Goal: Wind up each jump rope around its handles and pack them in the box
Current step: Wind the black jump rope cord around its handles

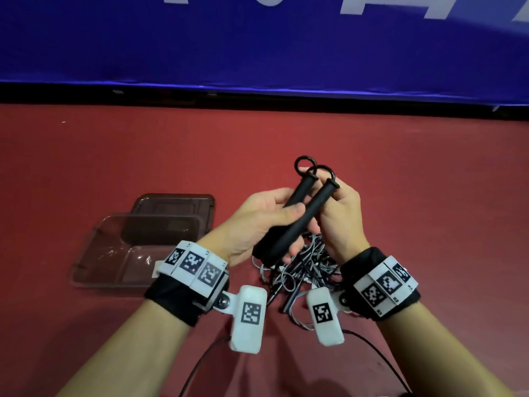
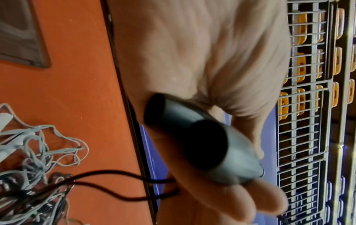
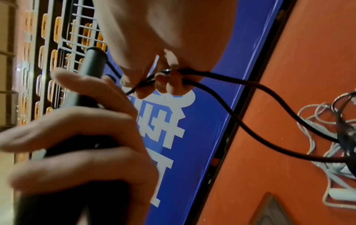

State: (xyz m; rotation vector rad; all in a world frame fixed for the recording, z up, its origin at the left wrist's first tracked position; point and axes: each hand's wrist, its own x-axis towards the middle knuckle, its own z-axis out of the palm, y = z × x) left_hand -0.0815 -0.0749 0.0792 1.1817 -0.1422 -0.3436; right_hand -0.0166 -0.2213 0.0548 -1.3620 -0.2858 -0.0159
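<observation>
while left hand (image 1: 257,222) grips handles (image 1: 303,207), only right wrist view shows right hand (image 3: 163,45) pinching cord (image 3: 231,97).

Red floor (image 1: 429,196), perhaps blue banner (image 1: 257,47)

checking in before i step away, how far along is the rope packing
Early stage. Done: the two black cylindrical handles are brought together, side by side. In hand: the left hand grips both handles while the right hand pinches the black cord, with no turns wound on yet. Left: the tangled pile of grey and black ropes on the red table, and the clear plastic box, which holds no ropes.
</observation>
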